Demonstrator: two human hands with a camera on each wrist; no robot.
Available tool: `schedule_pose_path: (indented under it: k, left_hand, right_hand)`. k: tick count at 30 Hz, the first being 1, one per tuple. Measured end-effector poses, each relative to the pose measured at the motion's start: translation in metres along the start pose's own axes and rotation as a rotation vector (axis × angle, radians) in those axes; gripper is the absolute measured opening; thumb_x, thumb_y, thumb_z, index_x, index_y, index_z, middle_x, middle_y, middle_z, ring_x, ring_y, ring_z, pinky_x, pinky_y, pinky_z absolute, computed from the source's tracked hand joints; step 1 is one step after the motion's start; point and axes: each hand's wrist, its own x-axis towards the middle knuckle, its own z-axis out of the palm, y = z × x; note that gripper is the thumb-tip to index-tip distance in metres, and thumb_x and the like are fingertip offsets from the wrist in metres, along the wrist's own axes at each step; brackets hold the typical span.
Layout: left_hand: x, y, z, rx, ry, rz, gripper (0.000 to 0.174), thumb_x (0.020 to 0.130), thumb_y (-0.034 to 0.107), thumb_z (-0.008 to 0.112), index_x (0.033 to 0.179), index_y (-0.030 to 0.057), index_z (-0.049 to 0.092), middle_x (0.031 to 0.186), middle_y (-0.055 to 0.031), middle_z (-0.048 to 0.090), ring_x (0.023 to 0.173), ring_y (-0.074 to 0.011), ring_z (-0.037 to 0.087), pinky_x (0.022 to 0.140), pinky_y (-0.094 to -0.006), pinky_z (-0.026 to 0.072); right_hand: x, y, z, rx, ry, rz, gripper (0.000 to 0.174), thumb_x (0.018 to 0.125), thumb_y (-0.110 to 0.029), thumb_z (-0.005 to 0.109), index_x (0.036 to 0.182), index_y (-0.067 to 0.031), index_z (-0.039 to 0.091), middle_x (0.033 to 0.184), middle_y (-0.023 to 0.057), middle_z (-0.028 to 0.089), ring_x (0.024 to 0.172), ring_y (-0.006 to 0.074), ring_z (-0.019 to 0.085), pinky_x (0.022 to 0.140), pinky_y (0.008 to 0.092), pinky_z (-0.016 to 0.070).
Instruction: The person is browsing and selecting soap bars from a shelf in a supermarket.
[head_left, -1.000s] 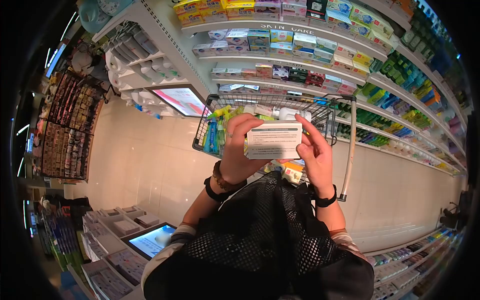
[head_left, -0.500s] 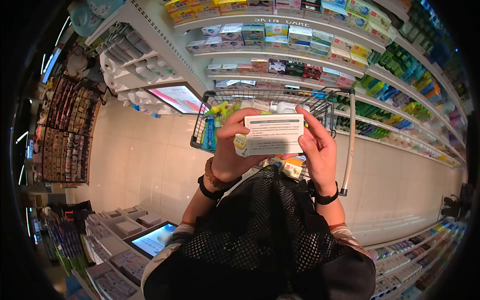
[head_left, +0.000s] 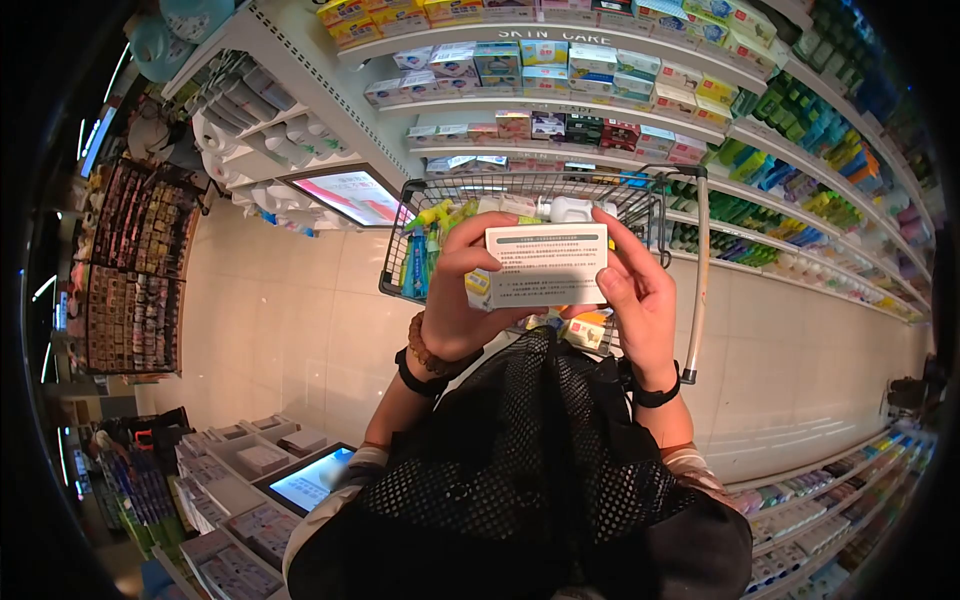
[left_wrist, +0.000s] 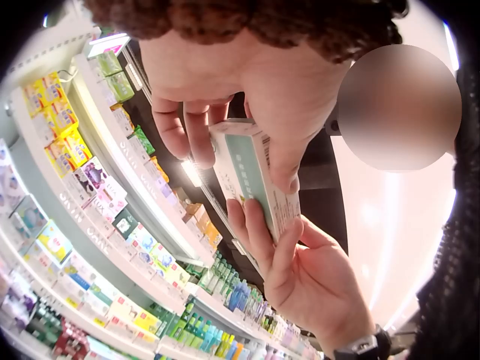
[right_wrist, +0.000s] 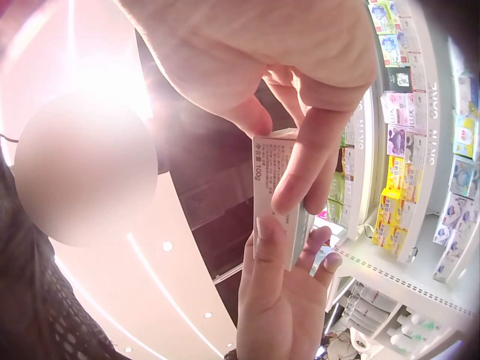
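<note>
Both hands hold up a small white printed box in front of the chest. Its broad face, covered in fine text under a grey band, is turned up toward the head camera. My left hand grips the left end; my right hand pinches the right end, thumb on the near face. A teal panel shows on the box in the left wrist view. In the right wrist view, "100g" is printed along a narrow side of the box.
Beneath the hands stands a wire shopping cart with bottles and boxes inside, among them a yellow-and-white box and a spray bottle. Shelves of boxed goods rise ahead. A lit screen is at the shelf end.
The left fingers have slid lower on the box's left end, uncovering more of its printed face and a yellow patch at its left. The view has shifted slightly.
</note>
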Motion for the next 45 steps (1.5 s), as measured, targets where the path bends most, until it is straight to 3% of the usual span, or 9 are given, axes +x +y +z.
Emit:
schedule_pose_path:
  k: [18, 21, 25, 29, 31, 35, 36, 39, 45]
  left_hand:
    - [-0.001, -0.004, 0.004, -0.123, 0.012, 0.006, 0.078, 0.062, 0.005, 0.095, 0.112, 0.0137, 0.037, 0.135, -0.0246, 0.050, 0.127, -0.0382, 0.056, 0.102, -0.0482, 0.0535]
    - [-0.001, -0.001, 0.007, -0.088, 0.017, -0.002, 0.080, 0.062, 0.004, 0.095, 0.113, 0.0135, 0.034, 0.135, -0.0246, 0.050, 0.127, -0.0389, 0.056, 0.102, -0.0487, 0.0542]
    - [-0.005, -0.005, 0.021, -0.260, 0.158, 0.065, 0.080, 0.062, 0.010, 0.097, 0.114, 0.0155, 0.036, 0.131, -0.0224, 0.057, 0.123, -0.0377, 0.059, 0.102, -0.0469, 0.0504]
    - [-0.005, 0.000, 0.016, -0.167, 0.070, 0.043, 0.078, 0.064, 0.010, 0.094, 0.116, 0.0156, 0.036, 0.133, -0.0199, 0.059, 0.121, -0.0373, 0.060, 0.101, -0.0487, 0.0480]
    - [0.004, 0.009, 0.011, -0.015, -0.010, 0.035, 0.076, 0.064, 0.011, 0.093, 0.116, 0.0155, 0.038, 0.133, -0.0168, 0.060, 0.119, -0.0372, 0.060, 0.100, -0.0491, 0.0459]
    - [0.003, 0.010, 0.016, 0.121, -0.046, 0.057, 0.072, 0.064, 0.014, 0.091, 0.118, 0.0150, 0.043, 0.132, -0.0084, 0.064, 0.114, -0.0368, 0.060, 0.097, -0.0490, 0.0410]
    - [0.000, 0.012, 0.012, 0.197, -0.073, 0.022, 0.074, 0.063, 0.015, 0.092, 0.119, 0.0143, 0.044, 0.131, -0.0099, 0.064, 0.113, -0.0361, 0.060, 0.097, -0.0490, 0.0414]
    - [-0.002, 0.011, 0.006, 0.173, -0.049, 0.028, 0.078, 0.062, 0.016, 0.094, 0.122, 0.0144, 0.044, 0.130, -0.0127, 0.063, 0.113, -0.0346, 0.060, 0.097, -0.0487, 0.0431]
    - [-0.008, 0.003, 0.005, -0.009, 0.087, 0.057, 0.086, 0.059, 0.017, 0.098, 0.124, 0.0163, 0.042, 0.126, -0.0168, 0.063, 0.115, -0.0331, 0.060, 0.096, -0.0476, 0.0460]
  right_hand:
    - [-0.002, 0.002, 0.003, 0.002, 0.011, 0.025, 0.057, 0.103, -0.012, 0.054, 0.154, 0.0024, 0.033, 0.136, 0.0208, 0.061, 0.109, 0.0232, 0.067, 0.078, 0.0356, 0.0649]
    - [0.001, 0.009, 0.004, -0.044, 0.050, 0.064, 0.058, 0.102, -0.010, 0.057, 0.155, -0.0003, 0.035, 0.138, 0.0191, 0.060, 0.115, 0.0226, 0.065, 0.083, 0.0332, 0.0622]
    - [0.002, 0.026, 0.006, -0.383, 0.058, 0.079, 0.056, 0.097, -0.004, 0.061, 0.151, -0.0070, 0.045, 0.139, 0.0132, 0.060, 0.120, 0.0181, 0.061, 0.094, 0.0296, 0.0531]
    - [-0.002, 0.031, 0.004, -0.239, 0.022, 0.134, 0.044, 0.102, -0.017, 0.061, 0.142, -0.0020, 0.053, 0.135, 0.0135, 0.062, 0.119, 0.0201, 0.061, 0.100, 0.0321, 0.0476]
    - [-0.006, 0.031, 0.003, -0.626, -0.110, 0.057, 0.046, 0.103, -0.024, 0.060, 0.141, 0.0001, 0.052, 0.132, 0.0134, 0.063, 0.119, 0.0213, 0.060, 0.100, 0.0342, 0.0467]
    - [-0.003, 0.035, 0.015, -0.401, -0.078, 0.053, 0.045, 0.105, -0.023, 0.055, 0.144, -0.0016, 0.047, 0.124, 0.0118, 0.065, 0.111, 0.0166, 0.060, 0.095, 0.0322, 0.0475]
    - [-0.003, 0.031, 0.019, -0.128, -0.019, 0.182, 0.044, 0.104, -0.020, 0.055, 0.145, -0.0048, 0.048, 0.115, 0.0075, 0.067, 0.101, 0.0115, 0.062, 0.091, 0.0280, 0.0468]
    - [-0.003, 0.026, 0.017, -0.030, 0.063, 0.152, 0.044, 0.104, -0.018, 0.056, 0.146, -0.0055, 0.048, 0.108, 0.0039, 0.068, 0.094, 0.0063, 0.061, 0.085, 0.0248, 0.0465]
    - [-0.002, 0.022, 0.012, 0.099, 0.071, 0.215, 0.050, 0.105, -0.024, 0.052, 0.150, -0.0039, 0.045, 0.123, 0.0049, 0.064, 0.106, 0.0079, 0.058, 0.088, 0.0227, 0.0452]
